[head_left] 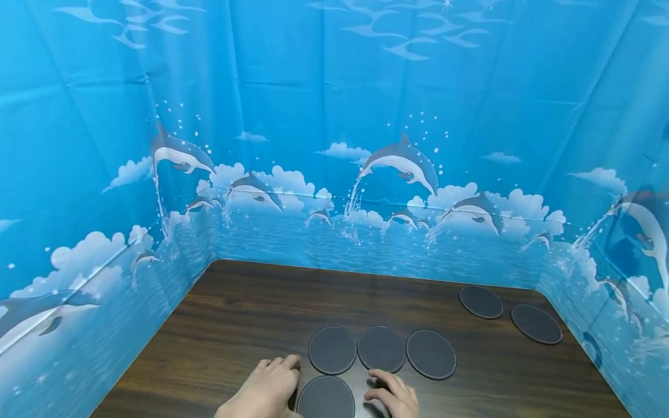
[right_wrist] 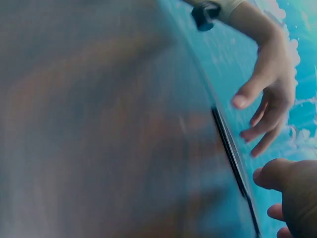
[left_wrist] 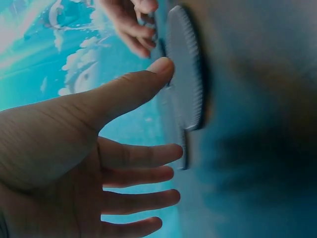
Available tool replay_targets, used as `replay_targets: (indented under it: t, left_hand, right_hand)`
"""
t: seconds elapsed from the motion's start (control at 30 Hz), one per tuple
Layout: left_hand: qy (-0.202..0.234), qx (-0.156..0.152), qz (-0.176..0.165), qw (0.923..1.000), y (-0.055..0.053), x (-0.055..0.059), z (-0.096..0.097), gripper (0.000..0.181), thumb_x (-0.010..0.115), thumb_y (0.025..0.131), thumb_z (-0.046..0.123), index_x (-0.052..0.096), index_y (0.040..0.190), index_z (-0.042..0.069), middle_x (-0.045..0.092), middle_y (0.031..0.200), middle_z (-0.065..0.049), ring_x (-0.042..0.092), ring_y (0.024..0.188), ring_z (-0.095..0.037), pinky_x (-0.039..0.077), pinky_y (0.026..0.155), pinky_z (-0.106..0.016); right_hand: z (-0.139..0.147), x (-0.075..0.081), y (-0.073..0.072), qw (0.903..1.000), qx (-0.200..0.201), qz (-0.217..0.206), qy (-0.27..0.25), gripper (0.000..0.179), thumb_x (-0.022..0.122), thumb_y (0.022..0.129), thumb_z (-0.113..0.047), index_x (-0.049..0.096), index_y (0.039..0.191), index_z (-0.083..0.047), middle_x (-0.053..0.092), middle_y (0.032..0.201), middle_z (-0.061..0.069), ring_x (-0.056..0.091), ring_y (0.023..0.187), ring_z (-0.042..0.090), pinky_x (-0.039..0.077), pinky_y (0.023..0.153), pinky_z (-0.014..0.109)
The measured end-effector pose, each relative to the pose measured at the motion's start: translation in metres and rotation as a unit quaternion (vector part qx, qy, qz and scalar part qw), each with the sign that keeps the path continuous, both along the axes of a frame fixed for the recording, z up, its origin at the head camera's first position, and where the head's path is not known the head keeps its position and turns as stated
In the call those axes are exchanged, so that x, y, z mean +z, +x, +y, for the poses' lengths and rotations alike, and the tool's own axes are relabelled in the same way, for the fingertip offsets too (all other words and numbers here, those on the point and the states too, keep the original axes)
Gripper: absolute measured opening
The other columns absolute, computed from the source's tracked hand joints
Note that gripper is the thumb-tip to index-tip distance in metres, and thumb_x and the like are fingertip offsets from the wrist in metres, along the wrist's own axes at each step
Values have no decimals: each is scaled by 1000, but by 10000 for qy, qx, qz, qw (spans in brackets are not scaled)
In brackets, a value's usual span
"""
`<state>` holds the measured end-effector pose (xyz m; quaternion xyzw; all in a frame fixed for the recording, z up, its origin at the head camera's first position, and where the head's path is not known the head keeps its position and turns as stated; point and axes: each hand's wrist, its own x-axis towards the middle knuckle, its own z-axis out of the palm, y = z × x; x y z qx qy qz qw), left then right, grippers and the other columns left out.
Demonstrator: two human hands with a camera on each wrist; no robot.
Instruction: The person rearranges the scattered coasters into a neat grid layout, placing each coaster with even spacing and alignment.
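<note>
Several round dark coasters with stitched rims lie flat on a wooden table point(head_left: 235, 313). Three form a row: a left coaster point(head_left: 332, 350), a middle coaster point(head_left: 381, 348) and a right coaster point(head_left: 431, 355). Nearer the person lies a front coaster point(head_left: 326, 399), between the two hands. My left hand point(head_left: 263, 388) is just left of it; in the left wrist view its fingers are spread and hold nothing, the thumb overlapping a coaster's point(left_wrist: 185, 69) edge. Below the middle coaster hovers my right hand point(head_left: 394, 396), fingers loosely bent, empty, with the fingertips at that coaster's near rim.
Toward the back right corner lie two more coasters, a far one point(head_left: 481, 302) and one by the right edge point(head_left: 536, 324). A blue dolphin-print curtain point(head_left: 324, 116) encloses the table at the back and both sides. A dark band point(right_wrist: 204, 16) circles the left wrist.
</note>
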<state>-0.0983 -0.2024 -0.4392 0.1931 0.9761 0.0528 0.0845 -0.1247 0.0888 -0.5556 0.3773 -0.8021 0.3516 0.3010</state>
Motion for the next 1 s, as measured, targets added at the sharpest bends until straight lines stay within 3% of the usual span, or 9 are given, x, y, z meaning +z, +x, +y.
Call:
replay_targets:
  t: [0.07,0.17,0.27,0.53,0.73,1.0]
  left_hand:
    - [99,13,237,9997,-6,11,3,56,86,71,60,73,89,9,57,135,-13,60,112,-36,48,90,-57]
    - [102,-90,844,9963,-16,25,12,51,85,74,57,70,87,10,55,140,-17,59,116,-38,48,92,-58]
    - [37,-165,1202,9926,-26,32,25,50,82,80,56,70,97,10,55,140,-17,58,118,-36,49,92,-56]
    - [112,-576,1458,9876,-51,33,61,46,75,90,52,69,117,15,55,140,-8,57,121,-28,47,98,-50]
    - [-62,-1008,1640,9813,-72,35,89,45,71,93,52,67,124,19,55,138,-2,59,118,-22,48,96,-45]
    - [-144,-1298,1423,9812,-103,34,126,43,70,95,52,65,127,24,56,132,4,59,111,-16,48,92,-40]
  right_hand:
    - [9,7,-3,9999,-111,46,31,29,82,81,-50,73,95,-26,65,127,4,60,109,18,44,71,39]
    - [24,16,-6,9990,-414,-96,114,32,93,70,-33,74,94,-26,65,126,2,61,107,19,44,71,40]
    - [39,25,-9,9969,-628,-447,165,37,95,63,-21,75,94,-25,65,126,3,60,106,20,43,69,40]
    - [74,48,-18,9824,-1240,-1366,289,29,93,71,-19,75,94,-23,64,128,4,60,107,27,44,74,51]
    - [100,57,-27,9772,-1547,-1394,412,27,92,75,-14,75,96,-20,62,130,7,59,110,34,42,76,57]
    - [127,63,-37,9720,-1711,-1590,264,22,87,82,-12,75,101,-13,59,134,13,54,117,40,37,83,65]
